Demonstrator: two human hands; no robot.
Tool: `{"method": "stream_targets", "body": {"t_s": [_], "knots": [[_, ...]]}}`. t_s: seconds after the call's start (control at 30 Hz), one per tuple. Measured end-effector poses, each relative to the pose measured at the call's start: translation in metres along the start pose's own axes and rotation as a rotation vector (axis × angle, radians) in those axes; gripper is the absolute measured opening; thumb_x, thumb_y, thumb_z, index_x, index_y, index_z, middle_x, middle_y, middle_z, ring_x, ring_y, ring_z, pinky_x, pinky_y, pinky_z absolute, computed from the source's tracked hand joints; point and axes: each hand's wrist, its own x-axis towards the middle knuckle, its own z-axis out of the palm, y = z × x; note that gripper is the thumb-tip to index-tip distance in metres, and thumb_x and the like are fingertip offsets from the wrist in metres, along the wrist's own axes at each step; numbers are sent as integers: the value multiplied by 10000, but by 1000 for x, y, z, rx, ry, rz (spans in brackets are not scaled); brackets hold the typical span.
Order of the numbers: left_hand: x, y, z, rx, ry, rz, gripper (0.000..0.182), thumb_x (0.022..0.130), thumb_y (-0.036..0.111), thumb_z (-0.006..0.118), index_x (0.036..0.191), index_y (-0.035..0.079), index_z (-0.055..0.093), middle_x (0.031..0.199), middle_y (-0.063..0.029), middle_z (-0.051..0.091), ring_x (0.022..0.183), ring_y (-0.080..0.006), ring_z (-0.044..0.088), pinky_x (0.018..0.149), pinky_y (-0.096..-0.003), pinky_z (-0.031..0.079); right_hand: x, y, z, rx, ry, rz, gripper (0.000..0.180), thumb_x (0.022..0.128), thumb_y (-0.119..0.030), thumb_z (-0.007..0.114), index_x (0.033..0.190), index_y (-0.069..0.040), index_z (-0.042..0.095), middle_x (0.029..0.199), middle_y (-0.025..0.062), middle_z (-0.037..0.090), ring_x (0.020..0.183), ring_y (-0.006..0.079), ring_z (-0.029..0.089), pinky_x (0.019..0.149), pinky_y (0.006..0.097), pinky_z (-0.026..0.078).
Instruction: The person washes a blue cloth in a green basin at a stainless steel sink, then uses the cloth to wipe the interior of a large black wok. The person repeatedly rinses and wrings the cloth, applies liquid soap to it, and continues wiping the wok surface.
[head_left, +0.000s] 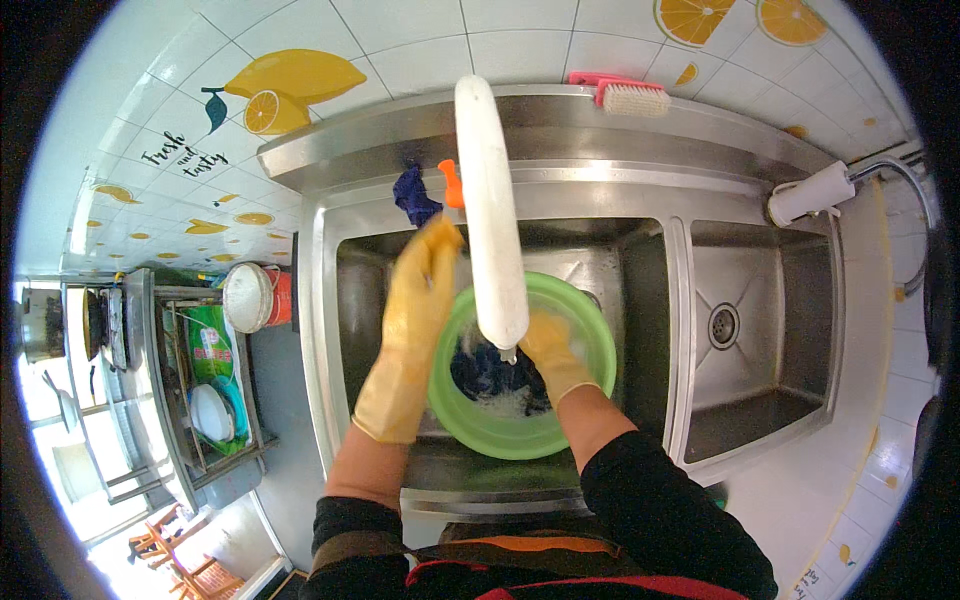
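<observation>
My left hand (424, 289), in a yellow rubber glove, is raised over the left rim of a green plastic basin (574, 300). Its blurred fingertips overlap the lower end of a crumpled dark blue cloth (414, 195) on the sink's back ledge; whether they grip it cannot be told. My right hand (551, 341), gloved alike, reaches into the basin, its fingers blurred and partly hidden by a long white faucet spout (491, 225). Dark fabric (487, 375) lies in sudsy water below the spout. What the right fingers hold is unclear.
The basin stands in the left bowl of a stainless steel sink (645, 360). An orange tap lever (451, 184) sits beside the spout. A pink scrub brush (634, 97) rests on the backsplash ledge. Right are a second bowl (750, 390) and a white faucet (814, 193); left, a bucket (247, 298).
</observation>
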Motion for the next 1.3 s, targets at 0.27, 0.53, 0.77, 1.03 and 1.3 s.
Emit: {"method": "stream_targets", "body": {"t_s": [0.27,0.53,0.77,1.03,1.3], "knots": [[64,53,9,-316,92,24,375,1111,206,601,1385,-41,667,1212,-55,739,1022,-104,632,934,-262,511,-10,13,10,-29,25,-19,408,983,-403,545,949,-79,790,997,229,781,913,452,747,847,591,572],[-8,9,10,-325,307,158,393,1105,234,596,1378,-39,670,1298,-164,743,1192,-223,693,1055,-335,526,-14,13,18,82,135,-65,405,1029,-410,519,1016,-109,789,1031,219,777,963,454,741,874,597,566],[-121,-71,79,518,-198,-371,666,1041,443,617,1517,-19,549,1490,-289,611,1379,-434,588,1193,-467,438,-29,13,-37,134,56,-104,428,1023,-428,588,1213,-87,762,1161,226,757,1119,448,702,990,553,548],[-103,-72,108,-82,-167,-481,569,1043,438,630,1408,3,660,1369,-240,697,1244,-418,665,1126,-434,473,-54,20,-39,741,-276,225,515,1027,-458,624,1279,-23,739,1265,270,740,1184,499,670,1030,481,514],[-176,-114,147,757,-204,4,576,982,295,605,1524,99,587,1443,-157,657,1383,-364,561,1160,-633,390,-99,23,29,164,296,-240,334,923,-263,656,1213,-119,735,1326,124,721,1226,398,651,1059,551,502]]}}
